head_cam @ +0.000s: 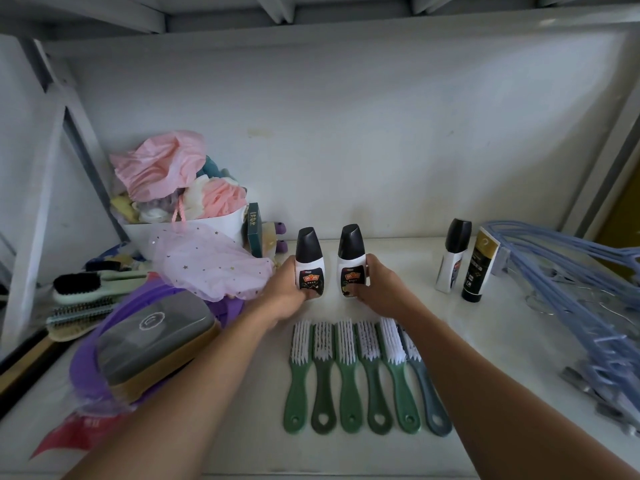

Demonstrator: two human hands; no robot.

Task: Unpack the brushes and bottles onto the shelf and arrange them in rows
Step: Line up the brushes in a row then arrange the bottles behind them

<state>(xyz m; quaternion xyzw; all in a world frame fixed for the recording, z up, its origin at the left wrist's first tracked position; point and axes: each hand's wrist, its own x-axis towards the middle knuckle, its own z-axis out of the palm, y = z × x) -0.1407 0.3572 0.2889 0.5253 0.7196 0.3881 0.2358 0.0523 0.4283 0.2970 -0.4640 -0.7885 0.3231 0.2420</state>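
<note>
Bottles upright — left hand [285, 289] grips one, right hand [375, 289] another.

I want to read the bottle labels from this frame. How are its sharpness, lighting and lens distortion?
Head view: the wide lens bows the shelf frame at the edges; the left bottle and right bottle, gripped by the left hand and right hand, are sharp, their label print too small to read; the blue hangers at right blur; light is soft and even, no glare.

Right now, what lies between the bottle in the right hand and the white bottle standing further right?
Nothing: the head view shows only bare shelf between the bottle held by the right hand and the other white bottle.
</note>
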